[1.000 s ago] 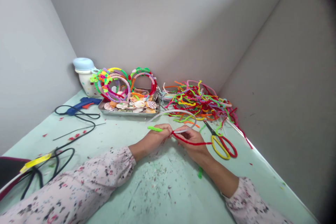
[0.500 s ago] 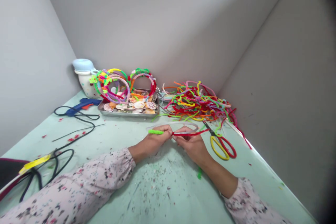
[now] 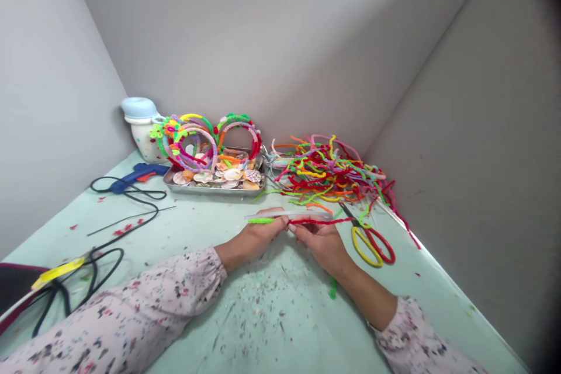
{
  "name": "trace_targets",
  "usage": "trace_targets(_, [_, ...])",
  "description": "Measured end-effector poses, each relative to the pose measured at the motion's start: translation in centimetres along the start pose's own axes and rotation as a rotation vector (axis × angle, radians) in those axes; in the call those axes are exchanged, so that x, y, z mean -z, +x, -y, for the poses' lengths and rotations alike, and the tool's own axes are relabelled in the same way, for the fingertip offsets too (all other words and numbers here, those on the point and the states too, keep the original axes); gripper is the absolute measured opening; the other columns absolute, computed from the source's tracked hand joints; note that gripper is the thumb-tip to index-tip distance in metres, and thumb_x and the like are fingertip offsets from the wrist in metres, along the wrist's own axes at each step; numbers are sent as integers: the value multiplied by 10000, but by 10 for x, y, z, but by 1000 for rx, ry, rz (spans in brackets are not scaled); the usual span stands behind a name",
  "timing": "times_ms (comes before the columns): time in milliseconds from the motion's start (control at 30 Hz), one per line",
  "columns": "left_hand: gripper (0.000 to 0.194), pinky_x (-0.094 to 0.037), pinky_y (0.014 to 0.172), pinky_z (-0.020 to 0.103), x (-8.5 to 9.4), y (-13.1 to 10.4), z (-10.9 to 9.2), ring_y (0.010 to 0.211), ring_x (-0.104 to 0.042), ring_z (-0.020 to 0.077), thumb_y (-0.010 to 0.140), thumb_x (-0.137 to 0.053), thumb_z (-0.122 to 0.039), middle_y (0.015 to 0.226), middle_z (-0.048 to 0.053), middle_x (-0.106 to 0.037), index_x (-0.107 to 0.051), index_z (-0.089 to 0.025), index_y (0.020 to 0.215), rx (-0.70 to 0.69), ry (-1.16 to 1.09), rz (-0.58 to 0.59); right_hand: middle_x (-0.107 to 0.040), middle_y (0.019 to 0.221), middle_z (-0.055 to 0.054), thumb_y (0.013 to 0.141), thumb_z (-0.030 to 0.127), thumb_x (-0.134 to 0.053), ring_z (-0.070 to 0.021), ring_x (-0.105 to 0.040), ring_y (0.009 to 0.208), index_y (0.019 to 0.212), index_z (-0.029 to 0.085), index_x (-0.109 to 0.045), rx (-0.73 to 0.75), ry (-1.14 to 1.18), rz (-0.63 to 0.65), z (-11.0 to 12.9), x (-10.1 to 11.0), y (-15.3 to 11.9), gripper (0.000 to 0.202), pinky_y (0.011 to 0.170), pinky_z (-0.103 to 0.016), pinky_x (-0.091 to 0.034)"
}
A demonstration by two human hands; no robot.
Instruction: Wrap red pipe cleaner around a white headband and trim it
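My left hand (image 3: 258, 235) is closed on a pale, translucent headband (image 3: 307, 215), held low over the table. Bright green fuzzy wrapping (image 3: 260, 221) covers the part of the band sticking out left of that hand. Close beside it, my right hand (image 3: 322, 242) pinches a red pipe cleaner (image 3: 322, 222) near the band, the fingertips of both hands almost meeting. The loose red end stretches right toward scissors (image 3: 367, 239) with one yellow and one red handle. The far fingers of both hands are partly hidden behind the band.
Behind my hands stands a metal tray (image 3: 210, 190) of shells, with several wrapped headbands on it. A tangle of pipe cleaners (image 3: 328, 169) lies at the back right. On the left are a blue glue gun (image 3: 135, 176), black cords (image 3: 153, 210) and a blue-lidded cup (image 3: 144, 134).
The headband has tipped from a visible loop to nearly edge-on, uncovering an orange pipe cleaner behind it. Both hands stay in almost the same place, and the red end has shifted slightly right.
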State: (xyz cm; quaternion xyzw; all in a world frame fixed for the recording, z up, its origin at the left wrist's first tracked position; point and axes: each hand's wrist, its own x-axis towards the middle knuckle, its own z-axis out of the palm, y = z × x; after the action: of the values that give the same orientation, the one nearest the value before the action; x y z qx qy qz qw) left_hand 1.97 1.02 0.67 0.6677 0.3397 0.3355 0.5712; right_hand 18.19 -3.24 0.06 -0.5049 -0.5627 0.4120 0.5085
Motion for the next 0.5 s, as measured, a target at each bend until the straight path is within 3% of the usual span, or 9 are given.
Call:
trace_targets(333, [225,-221,475,226,1,4,5,502,-306,86,821,-469,-340,551,-48,-370,-500,-164,685,27,-22,17,-582,605,17,759,322,-631,-124,-519,561,779,168,-669,-19,-45,-4,-2,0,2,161,548,-239,-424])
trace_targets(500, [268,-325,583,217,0,0,-4,619,-415,106,860,-439,-365,650,-19,-473,-529,-160,712,-62,65,13,-583,592,12,755,351,-620,-132,-522,563,747,168,-664,-86,-81,-16,1,0,0,188,549,-243,-413])
